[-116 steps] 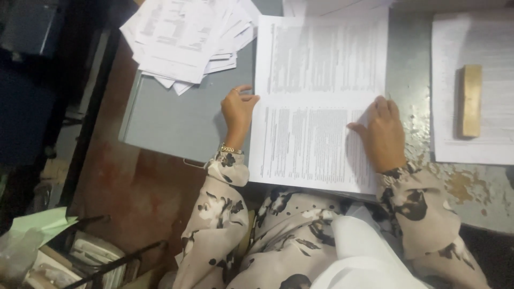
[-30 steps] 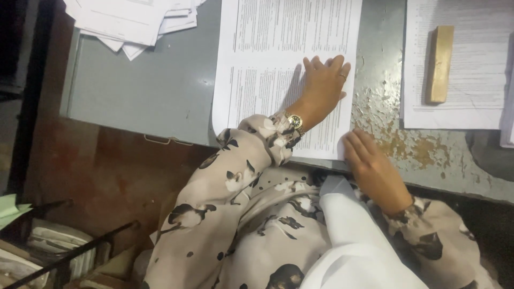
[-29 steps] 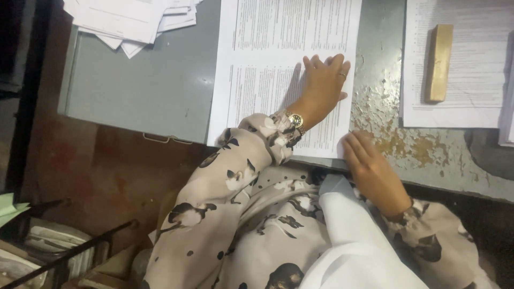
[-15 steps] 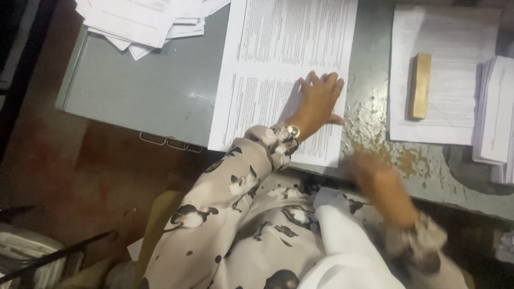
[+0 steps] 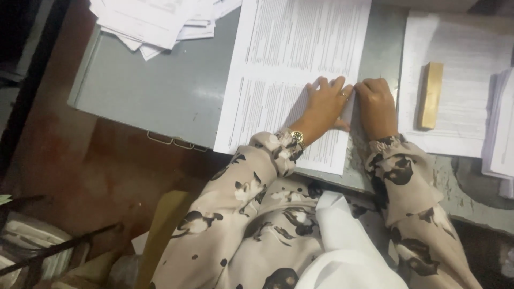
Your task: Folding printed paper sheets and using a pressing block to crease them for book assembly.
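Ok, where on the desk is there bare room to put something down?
The widest bare patch of desk lies between the loose paper pile and the big printed sheet. A narrow strip runs between that sheet and the stack under the wooden block. It is crowded where the left hand and right hand meet at the sheet's right edge.

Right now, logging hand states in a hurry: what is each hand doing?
Left hand: open, flat on the printed sheet.
Right hand: fingers curled at the sheet's right edge; grip cannot be told.
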